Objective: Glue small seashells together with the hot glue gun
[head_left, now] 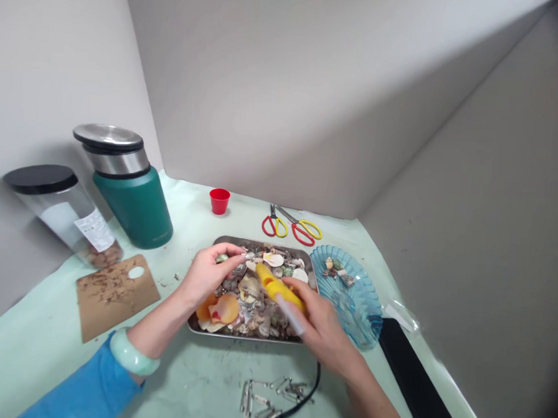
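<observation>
A metal tray (248,338) full of shells and small stones lies in the middle of the table. Over its left part, my left hand (214,269) pinches a small pale piece between thumb and fingertips. My right hand (317,323) is wrapped round a yellow glue gun (281,291) above the tray's right side; its nozzle points up and left, close to the left fingertips. A clear stick shows by the gun's rear, and a black cord (317,379) runs down below. Orange shells (224,308) lie at the tray's lower left.
Behind the tray are a red cup (219,201) and two scissors (301,229). At right sit a blue glass plate (368,295) and a black strip (417,378). Metal clips (264,403) lie in front. A green bottle (136,208), jar (72,223) and brown board (115,300) stand or lie left.
</observation>
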### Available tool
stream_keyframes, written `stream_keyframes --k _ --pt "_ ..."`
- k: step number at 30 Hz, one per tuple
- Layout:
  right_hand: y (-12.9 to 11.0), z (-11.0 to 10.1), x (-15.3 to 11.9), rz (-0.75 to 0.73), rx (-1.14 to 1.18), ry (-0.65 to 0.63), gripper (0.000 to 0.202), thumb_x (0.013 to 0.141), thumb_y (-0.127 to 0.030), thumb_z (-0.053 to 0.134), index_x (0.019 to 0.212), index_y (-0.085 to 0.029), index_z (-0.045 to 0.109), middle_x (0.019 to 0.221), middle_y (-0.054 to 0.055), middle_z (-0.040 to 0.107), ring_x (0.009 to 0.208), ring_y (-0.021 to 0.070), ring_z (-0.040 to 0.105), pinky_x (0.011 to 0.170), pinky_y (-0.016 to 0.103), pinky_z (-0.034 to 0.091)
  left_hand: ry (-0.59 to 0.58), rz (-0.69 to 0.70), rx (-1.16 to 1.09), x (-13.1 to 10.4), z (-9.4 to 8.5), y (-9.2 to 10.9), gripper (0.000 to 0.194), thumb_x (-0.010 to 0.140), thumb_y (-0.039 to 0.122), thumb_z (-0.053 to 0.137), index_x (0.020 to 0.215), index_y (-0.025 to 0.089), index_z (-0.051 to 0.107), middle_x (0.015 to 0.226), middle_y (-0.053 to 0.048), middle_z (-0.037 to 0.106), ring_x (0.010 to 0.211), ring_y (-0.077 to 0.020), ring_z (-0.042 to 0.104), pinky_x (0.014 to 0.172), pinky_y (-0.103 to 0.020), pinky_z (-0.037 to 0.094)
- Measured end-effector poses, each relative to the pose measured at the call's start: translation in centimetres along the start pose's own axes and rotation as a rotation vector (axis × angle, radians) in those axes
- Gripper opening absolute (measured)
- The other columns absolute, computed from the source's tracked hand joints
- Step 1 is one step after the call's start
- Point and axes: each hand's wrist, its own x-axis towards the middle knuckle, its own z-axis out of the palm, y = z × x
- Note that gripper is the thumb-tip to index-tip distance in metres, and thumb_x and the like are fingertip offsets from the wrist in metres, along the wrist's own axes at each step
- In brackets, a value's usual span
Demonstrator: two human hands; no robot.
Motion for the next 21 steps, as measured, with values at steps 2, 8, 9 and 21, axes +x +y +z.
stream_keyframes --k 2,8,9,21 --pt "0.3 -0.1 0.1 0.088 0.236 0.055 0.032 0.093 -0.038 0.043 0.12 -0.023 0.053 0.095 0.006 0.066 0.084 0.0217 0.06 0.076 0.033 0.046 0.01 0.003 0.011 0.0 0.0 -0.1 0.02 0.071 0.032 0.065 0.084 0.017 0.068 0.046 0.005 0.05 0.042 -0.0083 0.044 0.038 -0.019 0.031" --pt "1.1 1.0 0.4 0.25 0.839 0.157 0.027 0.088 -0.048 0.049 0.093 -0.022 0.055 0.072 0.001 0.058 0.06 0.0166 0.055 0.059 0.029 0.045 0.032 -0.025 0.024 0.0 0.1 0.0 0.022 0.072 0.035 0.066 0.084 0.017 0.068 0.045 0.006 0.048 0.042 -0.0087 0.044 0.038 -0.019 0.031" --pt "1.1 1.2 0.5 0.261 0.878 0.148 0.027 0.087 -0.049 0.051 0.09 -0.022 0.054 0.07 0.0 0.056 0.057 0.0155 0.054 0.057 0.029 0.044 0.034 -0.024 0.022 0.0 0.1 0.1 0.022 0.072 0.035 0.067 0.084 0.017 0.067 0.046 0.006 0.049 0.043 -0.0088 0.044 0.038 -0.019 0.031" --pt "1.9 2.6 0.0 0.238 0.863 0.04 0.038 0.079 -0.047 0.064 0.098 -0.015 0.058 0.053 -0.005 0.046 0.043 0.0087 0.038 0.043 0.024 0.031 0.04 0.014 0.027 0.0 0.2 0.1 0.019 0.072 0.033 0.067 0.083 0.018 0.069 0.049 0.004 0.053 0.045 -0.0094 0.045 0.04 -0.02 0.035"
